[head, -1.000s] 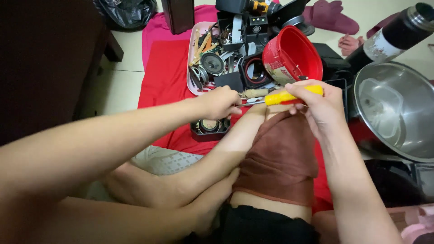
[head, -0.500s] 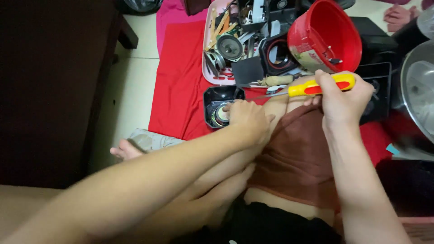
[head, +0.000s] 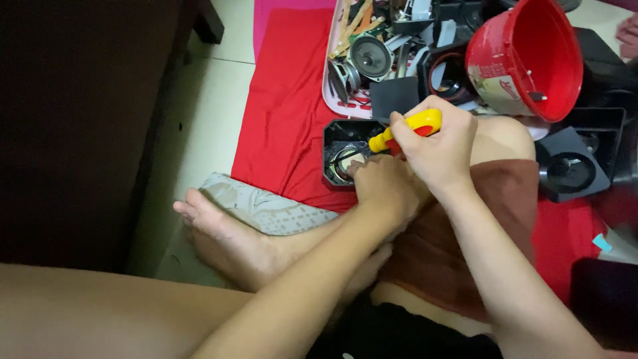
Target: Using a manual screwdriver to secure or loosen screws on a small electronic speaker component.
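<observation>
My right hand [head: 435, 143] grips a screwdriver with a yellow and red handle [head: 407, 129], its tip pointing down-left toward a black square speaker housing [head: 340, 154] that lies on the red cloth [head: 286, 113]. My left hand [head: 382, 186] rests with closed fingers against the housing's right edge, just under the screwdriver; whether it pinches something small is hidden. Both hands sit in front of my bent knee, which is covered by brown shorts [head: 458, 246].
A pink tray [head: 332, 73] holds speaker cones and several loose parts. A red plastic bucket [head: 525, 56] lies tipped at the upper right, with another black speaker box [head: 571, 166] below it. My bare foot [head: 226, 229] rests on a patterned cushion [head: 272, 206]; dark furniture [head: 80, 119] stands left.
The view has shifted so the scene sits more to the right. My hands have come down from the knee to the black speaker housing, and the screwdriver now tilts down-left toward it.
</observation>
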